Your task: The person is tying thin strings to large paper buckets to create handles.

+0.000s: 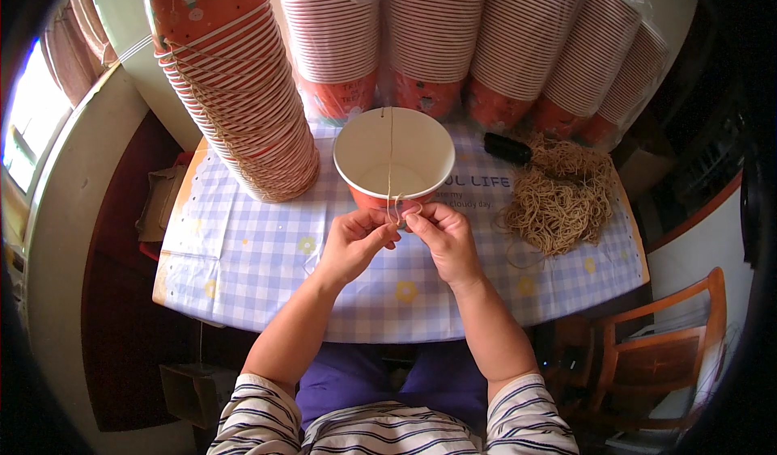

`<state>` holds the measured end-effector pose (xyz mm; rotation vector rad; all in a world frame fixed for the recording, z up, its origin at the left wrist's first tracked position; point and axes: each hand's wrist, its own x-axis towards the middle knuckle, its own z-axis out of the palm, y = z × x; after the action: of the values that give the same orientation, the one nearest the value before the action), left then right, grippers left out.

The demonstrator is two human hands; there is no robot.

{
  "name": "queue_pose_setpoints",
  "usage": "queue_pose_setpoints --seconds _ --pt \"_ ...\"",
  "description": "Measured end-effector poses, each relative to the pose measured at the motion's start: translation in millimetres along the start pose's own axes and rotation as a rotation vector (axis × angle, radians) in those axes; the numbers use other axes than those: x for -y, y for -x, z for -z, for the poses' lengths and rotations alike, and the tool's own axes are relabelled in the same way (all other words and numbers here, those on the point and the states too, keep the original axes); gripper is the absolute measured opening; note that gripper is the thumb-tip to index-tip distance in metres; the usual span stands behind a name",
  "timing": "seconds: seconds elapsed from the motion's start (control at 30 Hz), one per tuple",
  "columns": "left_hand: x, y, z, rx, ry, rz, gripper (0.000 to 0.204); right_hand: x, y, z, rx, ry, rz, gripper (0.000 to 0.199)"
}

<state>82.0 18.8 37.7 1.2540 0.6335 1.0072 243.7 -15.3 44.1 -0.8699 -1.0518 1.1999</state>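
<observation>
Head view: both hands' fingers pinched a thin string (391,152) at the paper cup's (394,164) near rim, left hand (354,243) and right hand (441,237) equally close, string running straight away across the cup mouth.

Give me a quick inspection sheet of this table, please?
Surface: round table under a checked cloth.
Job's things: open paper cup with a string across its mouth.
Clutter: pile of strings, a strung cup stack, wrapped cup stacks, a small black object.
Hands: left hand and right hand pinch the string at the cup's near rim.
Cables: nothing seen.
Surroundings: wooden chair, window.
</observation>
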Motion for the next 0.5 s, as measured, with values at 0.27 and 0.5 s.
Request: queue_pose_setpoints --seconds 0.27,0.5 --pt "0.8 -0.3 -0.3 -0.009 -0.024 -0.012 0.011 -1.3 -0.8 -2.0 -0.011 0.013 0.017 0.014" --pt "0.6 -0.1 0.0 -0.028 -0.089 -0.011 0.010 -3.7 -1.9 -1.7 -0.012 0.019 0.037 0.015"
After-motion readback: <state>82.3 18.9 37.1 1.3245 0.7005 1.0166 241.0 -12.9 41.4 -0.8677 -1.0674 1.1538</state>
